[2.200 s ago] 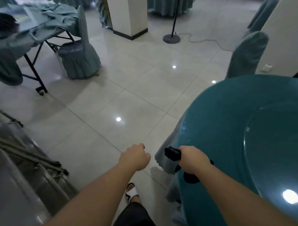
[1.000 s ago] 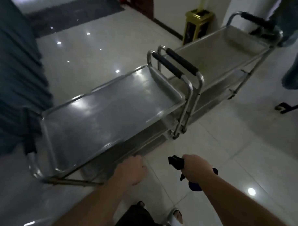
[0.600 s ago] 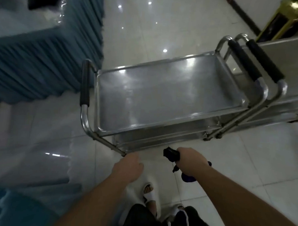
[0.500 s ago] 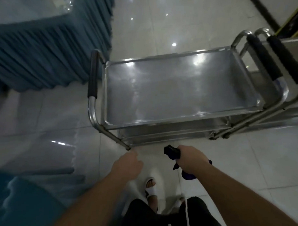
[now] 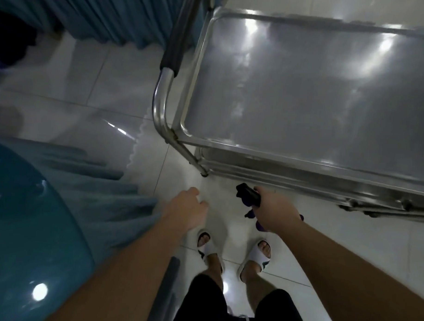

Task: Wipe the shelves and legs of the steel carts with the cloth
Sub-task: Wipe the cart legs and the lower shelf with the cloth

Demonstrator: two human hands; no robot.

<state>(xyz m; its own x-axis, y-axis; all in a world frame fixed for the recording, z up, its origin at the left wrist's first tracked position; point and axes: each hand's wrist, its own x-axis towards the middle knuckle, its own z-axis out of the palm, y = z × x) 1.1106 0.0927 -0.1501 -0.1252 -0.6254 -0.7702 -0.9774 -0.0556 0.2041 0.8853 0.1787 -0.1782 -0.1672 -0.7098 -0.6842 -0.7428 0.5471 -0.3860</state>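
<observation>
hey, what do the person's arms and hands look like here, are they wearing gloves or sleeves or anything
No gloves: both hands, the left hand and the right hand, are bare. Both forearms are bare as far as the frame shows, with no sleeves, watch, bracelet or rings visible. Lower down, the person wears dark shorts and white slide sandals.

I am standing by the steel cart (image 5: 304, 91), looking down at my sandals (image 5: 209, 248). My right hand (image 5: 274, 213) is gripping the dark cloth (image 5: 249, 197). My left hand (image 5: 187, 211) is hanging loose, holding nothing.
</observation>
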